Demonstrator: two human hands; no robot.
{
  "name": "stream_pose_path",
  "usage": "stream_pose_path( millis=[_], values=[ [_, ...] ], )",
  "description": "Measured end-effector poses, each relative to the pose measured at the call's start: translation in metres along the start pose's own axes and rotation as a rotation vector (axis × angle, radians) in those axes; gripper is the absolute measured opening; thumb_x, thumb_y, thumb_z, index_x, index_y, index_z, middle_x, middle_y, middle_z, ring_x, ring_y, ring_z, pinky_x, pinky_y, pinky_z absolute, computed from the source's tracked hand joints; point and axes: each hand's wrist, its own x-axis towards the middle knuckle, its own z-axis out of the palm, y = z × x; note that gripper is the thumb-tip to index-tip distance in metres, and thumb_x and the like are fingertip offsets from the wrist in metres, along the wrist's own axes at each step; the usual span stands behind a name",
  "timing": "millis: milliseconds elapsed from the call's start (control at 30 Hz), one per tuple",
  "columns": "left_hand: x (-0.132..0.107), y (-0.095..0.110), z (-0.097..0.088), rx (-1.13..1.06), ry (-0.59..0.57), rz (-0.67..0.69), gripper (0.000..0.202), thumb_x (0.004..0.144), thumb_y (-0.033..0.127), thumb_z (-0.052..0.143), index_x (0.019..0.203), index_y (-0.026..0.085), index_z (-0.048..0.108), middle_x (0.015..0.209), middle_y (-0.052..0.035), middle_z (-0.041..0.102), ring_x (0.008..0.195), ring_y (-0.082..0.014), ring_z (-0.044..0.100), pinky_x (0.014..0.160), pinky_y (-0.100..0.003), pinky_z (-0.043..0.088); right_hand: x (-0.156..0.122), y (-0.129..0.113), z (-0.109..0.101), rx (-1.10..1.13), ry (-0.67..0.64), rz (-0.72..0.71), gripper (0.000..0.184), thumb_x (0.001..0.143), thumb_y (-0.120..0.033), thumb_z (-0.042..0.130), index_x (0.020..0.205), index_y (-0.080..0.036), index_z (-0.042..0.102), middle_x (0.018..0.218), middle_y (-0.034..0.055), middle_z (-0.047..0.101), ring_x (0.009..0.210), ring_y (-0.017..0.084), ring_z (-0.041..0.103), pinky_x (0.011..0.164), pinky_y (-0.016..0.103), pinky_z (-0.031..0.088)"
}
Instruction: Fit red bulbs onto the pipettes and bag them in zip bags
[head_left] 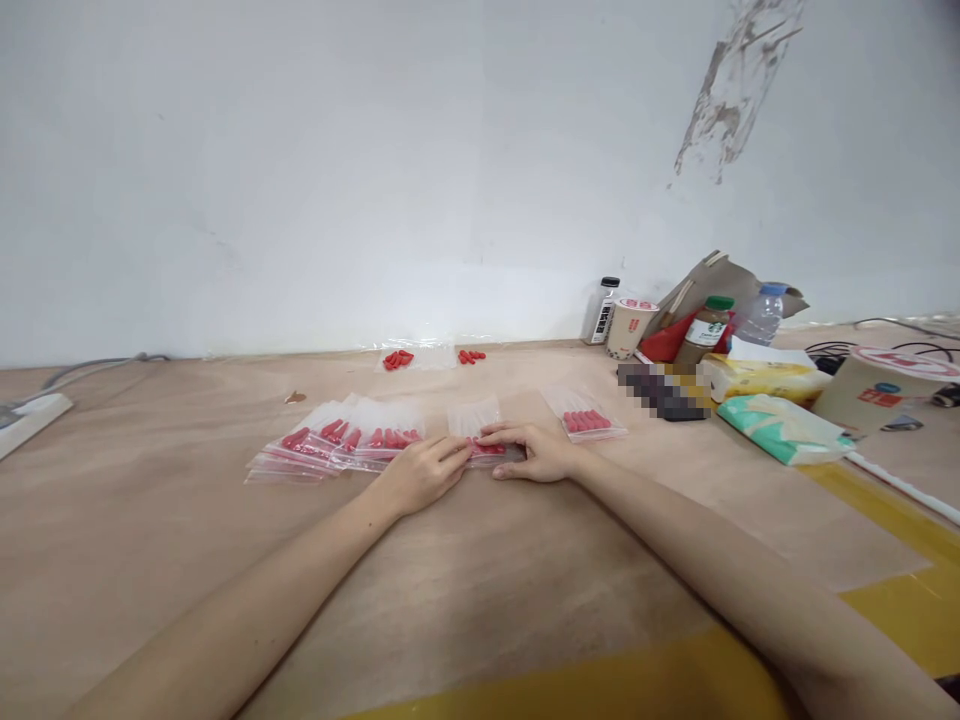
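A small clear zip bag with red pieces inside lies flat on the table between my hands. My left hand rests at its left lower edge, fingers close together and the tips pressed on the bag; its thumb is hard to see. Across from it, my right hand touches the bag's right side, with forefinger and thumb apart and the red pieces partly visible between them. Left of the hands, several filled zip bags overlap in a fanned row. One more filled zip bag lies by itself to the right.
Loose red pieces lie on clear plastic near the wall, with another small red group beside them. At right stand a paper cup, bottles, tissue packs and a larger cup. A power strip is far left.
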Motion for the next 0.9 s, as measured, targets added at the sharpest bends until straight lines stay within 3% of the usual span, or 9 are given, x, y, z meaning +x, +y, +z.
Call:
stream_pose_path(
  millis=[100,233,400,633,900],
  values=[
    [-0.003,-0.002,0.002,0.025,0.011,0.013,0.022,0.088,0.012,0.039,0.092,0.012,0.06,0.092,-0.0096,0.065,0.083,-0.0177,0.063,0.073,-0.03,0.053,-0.004,-0.003,0.004,-0.137,0.186,0.016,0.05,0.07,-0.045,0.064,0.112,-0.018,0.058,0.119,0.0121,0.056,0.106,0.021,0.054,0.086,0.033,0.043],
    [-0.008,-0.005,0.0,0.047,0.004,0.049,0.021,0.088,0.011,0.039,0.085,0.014,0.06,0.091,-0.0072,0.066,0.08,-0.0152,0.063,0.072,-0.027,0.053,-0.011,-0.003,0.003,-0.498,0.357,-0.16,0.023,0.079,-0.036,0.056,0.092,-0.019,0.065,0.088,0.0069,0.066,0.085,0.018,0.057,0.08,0.033,0.039],
    [-0.011,-0.007,-0.003,0.086,-0.003,0.071,0.022,0.089,0.01,0.038,0.083,0.015,0.058,0.092,-0.0063,0.066,0.079,-0.0142,0.062,0.068,-0.026,0.051,-0.017,-0.003,-0.004,-0.795,0.357,-0.299,0.02,0.085,-0.02,0.046,0.073,-0.02,0.063,0.065,0.0017,0.061,0.073,0.013,0.05,0.077,0.032,0.033],
    [-0.007,-0.009,-0.004,0.142,0.007,0.053,0.023,0.088,0.01,0.04,0.072,0.014,0.056,0.077,-0.0042,0.065,0.067,-0.0148,0.06,0.064,-0.028,0.047,-0.016,-0.004,-0.003,-0.865,0.34,-0.289,0.028,0.087,-0.013,0.04,0.066,-0.018,0.058,0.061,0.0008,0.057,0.071,0.012,0.046,0.081,0.031,0.03],
    [-0.005,-0.007,-0.007,0.149,0.014,0.064,0.021,0.088,0.01,0.041,0.075,0.015,0.057,0.079,-0.0032,0.065,0.071,-0.0137,0.06,0.067,-0.027,0.045,-0.017,-0.003,-0.005,-0.879,0.354,-0.281,0.027,0.085,-0.013,0.042,0.064,-0.017,0.058,0.061,0.0001,0.059,0.071,0.012,0.048,0.081,0.033,0.029]
  ],
)
